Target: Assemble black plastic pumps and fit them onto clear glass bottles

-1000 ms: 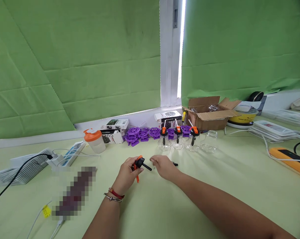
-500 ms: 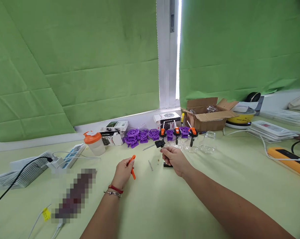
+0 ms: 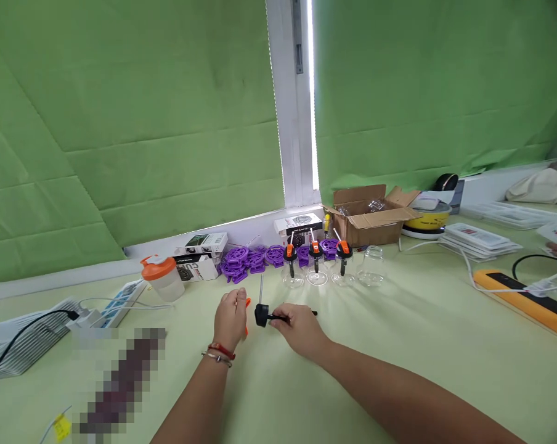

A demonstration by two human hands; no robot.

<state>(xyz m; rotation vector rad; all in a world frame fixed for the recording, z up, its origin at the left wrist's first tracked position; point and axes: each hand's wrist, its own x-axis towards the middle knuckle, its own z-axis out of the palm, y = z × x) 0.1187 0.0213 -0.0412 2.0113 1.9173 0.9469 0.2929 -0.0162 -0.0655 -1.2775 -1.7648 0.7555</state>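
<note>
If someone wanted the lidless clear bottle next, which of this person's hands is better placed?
Probably the right hand: it is nearer the clear bottle, standing on that side. It would first have to release the black stemmed part. The left hand, farther away, holds an orange piece.

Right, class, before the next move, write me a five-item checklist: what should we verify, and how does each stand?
1. Orange part in the left hand: ok, though the fingers hide most of it.
2. Black part in the right hand: ok, held by its stem, head toward the left hand.
3. Orange and black parts joined: not ok, a gap shows between them.
4. Thin rod fixed to the black part: cannot tell, they overlap in this view.
5. Clear jar at the row's right end topped like the other three: not ok, no black-and-orange top on it.
</note>
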